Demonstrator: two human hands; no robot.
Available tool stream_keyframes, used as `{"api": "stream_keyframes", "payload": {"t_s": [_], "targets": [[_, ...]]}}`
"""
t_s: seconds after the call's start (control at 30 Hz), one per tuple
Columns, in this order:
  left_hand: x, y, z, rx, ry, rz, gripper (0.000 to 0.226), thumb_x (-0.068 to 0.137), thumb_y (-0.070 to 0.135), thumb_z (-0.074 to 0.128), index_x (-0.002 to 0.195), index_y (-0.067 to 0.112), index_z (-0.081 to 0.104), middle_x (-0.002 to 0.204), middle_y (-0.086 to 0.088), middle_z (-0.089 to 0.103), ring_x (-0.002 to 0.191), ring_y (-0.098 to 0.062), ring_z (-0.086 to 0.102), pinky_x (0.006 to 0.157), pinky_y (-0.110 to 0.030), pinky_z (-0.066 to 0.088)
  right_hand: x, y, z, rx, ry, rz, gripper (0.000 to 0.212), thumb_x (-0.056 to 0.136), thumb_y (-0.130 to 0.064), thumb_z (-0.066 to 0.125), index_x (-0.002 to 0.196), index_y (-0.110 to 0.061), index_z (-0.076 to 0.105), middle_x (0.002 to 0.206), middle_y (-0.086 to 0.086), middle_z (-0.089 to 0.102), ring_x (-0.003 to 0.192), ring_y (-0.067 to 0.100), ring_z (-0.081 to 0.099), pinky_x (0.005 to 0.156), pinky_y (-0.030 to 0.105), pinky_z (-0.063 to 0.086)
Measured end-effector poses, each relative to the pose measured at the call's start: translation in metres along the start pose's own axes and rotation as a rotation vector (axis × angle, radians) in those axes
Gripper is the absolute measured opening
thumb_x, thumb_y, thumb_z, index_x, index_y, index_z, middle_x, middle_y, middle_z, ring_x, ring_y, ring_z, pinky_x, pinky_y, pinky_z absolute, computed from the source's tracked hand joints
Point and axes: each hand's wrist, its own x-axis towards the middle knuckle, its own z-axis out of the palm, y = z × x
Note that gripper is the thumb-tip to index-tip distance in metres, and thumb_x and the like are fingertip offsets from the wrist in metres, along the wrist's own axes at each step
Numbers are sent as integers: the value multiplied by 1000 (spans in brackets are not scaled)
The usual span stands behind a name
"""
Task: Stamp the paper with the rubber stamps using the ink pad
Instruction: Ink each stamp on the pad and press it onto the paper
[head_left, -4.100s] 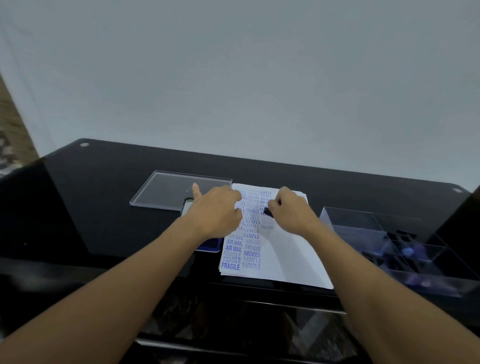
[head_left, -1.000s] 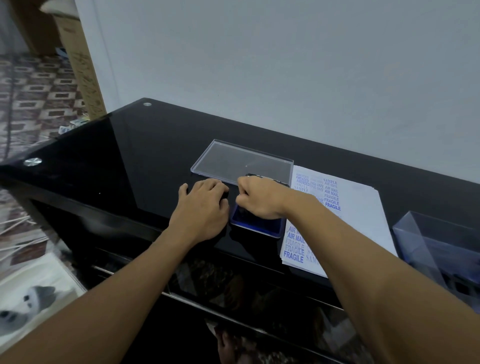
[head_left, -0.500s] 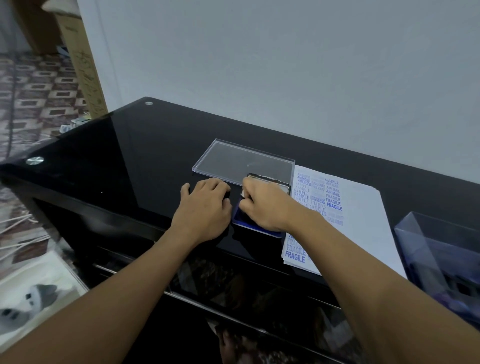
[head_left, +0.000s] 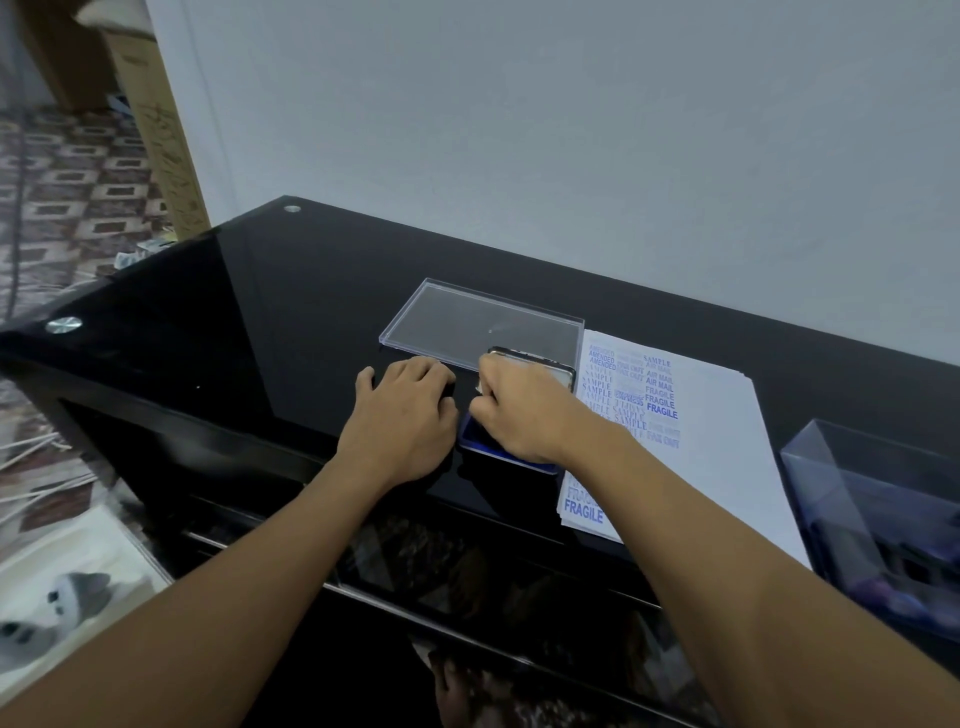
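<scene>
The blue ink pad (head_left: 485, 441) lies open on the black glass table (head_left: 270, 312), its metal lid (head_left: 540, 364) raised at the far side. My right hand (head_left: 524, 410) is down on the pad with curled fingers; the rubber stamp it grips is hidden beneath it. Palm down on the table, my left hand (head_left: 405, 415) rests just left of the pad, its fingers against the pad's edge. To the right of the pad lies the white paper (head_left: 717, 431), covered on its left part with several blue stamped words such as FRAGILE and SAMPLE.
A clear plastic lid (head_left: 483, 322) lies flat behind the pad. A clear plastic box (head_left: 878, 519) holding dark stamps stands at the right edge. The table's near edge runs below my forearms; a patterned floor and a cardboard box (head_left: 150, 114) are at the left.
Four seconds ago my right hand pressed the stamp on the paper; it has since moved left onto the ink pad. My left hand went from the pad to the table beside it. Over the last second, little moved.
</scene>
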Motion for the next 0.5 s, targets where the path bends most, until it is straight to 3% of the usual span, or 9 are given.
{"api": "stream_keyframes", "payload": {"t_s": [0.13, 0.3, 0.5], "targets": [[0, 0, 0, 3, 3, 5, 31, 100, 31, 37, 126, 24, 52, 135, 7, 49, 130, -16, 42, 116, -55, 18, -4, 3, 5, 34, 33, 21, 15, 94, -26, 45, 82, -20, 36, 82, 10, 55, 76, 29, 47, 63, 39, 38], [0, 0, 0, 6, 7, 1, 30, 100, 31, 37, 125, 24, 53, 134, 7, 50, 129, -16, 42, 115, -55, 19, 8, -1, -2, -24, -18, -2, 20, 95, -26, 46, 79, -20, 37, 85, 3, 52, 83, 26, 47, 70, 35, 34], [0, -1, 1, 10, 11, 7, 31, 99, 31, 38, 125, 25, 53, 134, 8, 50, 130, -16, 43, 115, -55, 20, 7, -2, -2, -19, -17, 3, 22, 95, -26, 46, 76, -22, 35, 89, 5, 53, 85, 27, 47, 71, 35, 34]]}}
